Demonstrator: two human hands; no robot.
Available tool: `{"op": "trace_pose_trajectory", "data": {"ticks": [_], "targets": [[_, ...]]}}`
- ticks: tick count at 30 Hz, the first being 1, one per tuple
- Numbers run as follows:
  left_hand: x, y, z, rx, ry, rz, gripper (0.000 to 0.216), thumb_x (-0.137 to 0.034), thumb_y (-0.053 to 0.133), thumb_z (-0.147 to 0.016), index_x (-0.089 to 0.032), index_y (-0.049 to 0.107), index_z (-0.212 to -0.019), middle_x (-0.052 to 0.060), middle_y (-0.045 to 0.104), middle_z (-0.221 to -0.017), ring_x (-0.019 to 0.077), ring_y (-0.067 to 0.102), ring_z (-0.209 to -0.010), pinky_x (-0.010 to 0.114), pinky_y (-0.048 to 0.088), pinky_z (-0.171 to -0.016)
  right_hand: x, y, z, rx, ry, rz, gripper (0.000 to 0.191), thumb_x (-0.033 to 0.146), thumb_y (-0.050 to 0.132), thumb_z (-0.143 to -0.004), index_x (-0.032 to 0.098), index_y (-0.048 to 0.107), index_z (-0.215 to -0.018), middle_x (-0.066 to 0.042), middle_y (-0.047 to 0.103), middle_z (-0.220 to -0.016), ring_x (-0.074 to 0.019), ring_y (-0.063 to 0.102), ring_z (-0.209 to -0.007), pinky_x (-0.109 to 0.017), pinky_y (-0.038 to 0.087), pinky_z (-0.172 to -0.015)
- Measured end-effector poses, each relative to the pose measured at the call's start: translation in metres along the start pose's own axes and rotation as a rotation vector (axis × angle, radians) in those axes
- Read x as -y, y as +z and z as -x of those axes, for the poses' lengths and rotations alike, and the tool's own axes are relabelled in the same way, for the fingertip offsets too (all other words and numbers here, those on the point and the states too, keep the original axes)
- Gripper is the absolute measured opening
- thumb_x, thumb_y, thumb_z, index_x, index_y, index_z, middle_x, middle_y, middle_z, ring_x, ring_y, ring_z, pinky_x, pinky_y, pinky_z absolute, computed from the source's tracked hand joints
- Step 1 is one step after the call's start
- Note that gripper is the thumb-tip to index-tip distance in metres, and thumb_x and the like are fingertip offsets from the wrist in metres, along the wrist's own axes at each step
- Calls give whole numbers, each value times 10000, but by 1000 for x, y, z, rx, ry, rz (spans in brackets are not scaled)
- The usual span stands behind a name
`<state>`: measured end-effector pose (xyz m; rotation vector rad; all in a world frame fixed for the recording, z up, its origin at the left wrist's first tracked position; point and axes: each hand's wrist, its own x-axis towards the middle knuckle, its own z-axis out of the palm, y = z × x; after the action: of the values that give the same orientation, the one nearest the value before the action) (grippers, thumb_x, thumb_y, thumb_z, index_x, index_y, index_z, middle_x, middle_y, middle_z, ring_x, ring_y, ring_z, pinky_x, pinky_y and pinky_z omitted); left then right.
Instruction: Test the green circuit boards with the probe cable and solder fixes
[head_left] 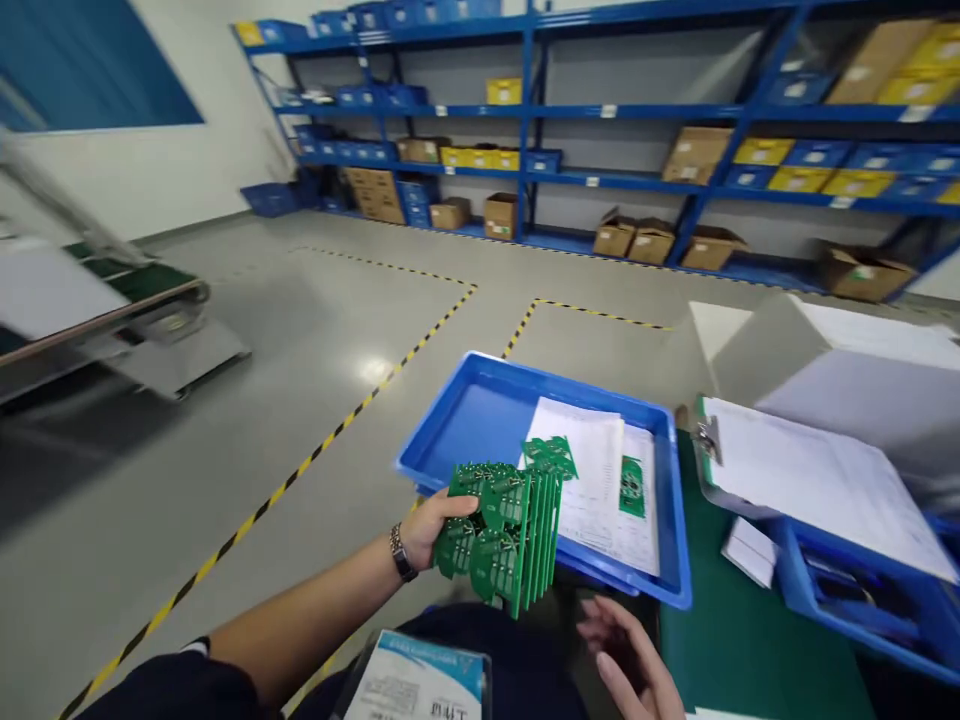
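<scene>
A left hand grips a stack of green circuit boards by its left side, holding it above the near-left corner of a blue plastic tray. The boards stand on edge, their long axis near upright and tilted slightly, their faces toward the left. The right hand is open wide, fingers spread, just below the stack and touching nothing visible. 1 loose board lies on papers in the tray. Open tray floor lies left of them. A clipboard rests beyond the tray's right edge on a green mat.
</scene>
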<state>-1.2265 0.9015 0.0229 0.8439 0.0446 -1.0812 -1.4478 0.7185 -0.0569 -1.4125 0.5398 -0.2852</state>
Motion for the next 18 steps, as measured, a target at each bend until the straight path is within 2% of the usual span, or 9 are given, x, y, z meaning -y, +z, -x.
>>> {"op": "trace_pose_trajectory", "data": {"ticks": [2, 4, 7, 10, 13, 16, 18], "targets": [[2, -4, 26, -82, 69, 32, 403, -244, 761, -584, -99, 628, -935, 108, 705, -818, 245, 668, -741, 359, 503, -723, 23, 20, -27, 310, 43, -117, 526, 442, 655, -726, 283, 512, -1206, -94, 581, -1209, -249, 589, -1033, -368, 485, -880], [5, -8, 52, -175, 150, 59, 361, -206, 740, -622, -106, 621, -948, 110, 705, -841, 245, 670, -757, 367, 505, -736, 45, 51, -51, 559, 121, -214, 621, 472, 654, -719, 287, 445, -1274, -104, 521, -1285, -266, 549, -1101, -404, 469, -896], [9, -16, 87, -315, 300, 97, 385, -126, 743, -615, -126, 606, -974, 96, 702, -883, 237, 668, -778, 365, 514, -735, 71, 108, -72, 808, 259, -288, 693, 532, 593, -751, 264, 349, -1342, -112, 444, -1358, -271, 490, -1175, -435, 450, -914], [8, -26, 116, -455, 466, 75, 505, -128, 770, -587, -164, 568, -1047, 79, 680, -982, 257, 642, -896, 386, 505, -787, 86, 164, -71, 916, 266, -236, 707, 483, 626, -745, 257, 337, -1349, -84, 425, -1380, -253, 429, -1236, -429, 418, -966], [5, -44, 142, -586, 586, 28, 647, -171, 796, -564, -184, 498, -1139, 85, 645, -1053, 274, 607, -978, 409, 484, -841, 88, 216, -63, 972, 276, -122, 656, 387, 669, -732, 251, 386, -1309, -68, 500, -1319, -244, 456, -1215, -429, 398, -994], [-4, -77, 168, -685, 695, -21, 831, -201, 803, -553, -189, 385, -1271, 116, 577, -1172, 289, 546, -1079, 431, 428, -929, 79, 271, -59, 1031, 305, -44, 627, 334, 691, -716, 215, 406, -1261, -88, 575, -1222, -254, 541, -1117, -457, 419, -969], [-14, -109, 186, -714, 763, -70, 911, -215, 793, -567, -195, 306, -1337, 125, 527, -1242, 291, 503, -1137, 437, 381, -983, 69, 312, -61, 1050, 259, 12, 648, 317, 704, -700, 208, 386, -1254, -98, 588, -1190, -253, 569, -1069, -467, 431, -953]]}}
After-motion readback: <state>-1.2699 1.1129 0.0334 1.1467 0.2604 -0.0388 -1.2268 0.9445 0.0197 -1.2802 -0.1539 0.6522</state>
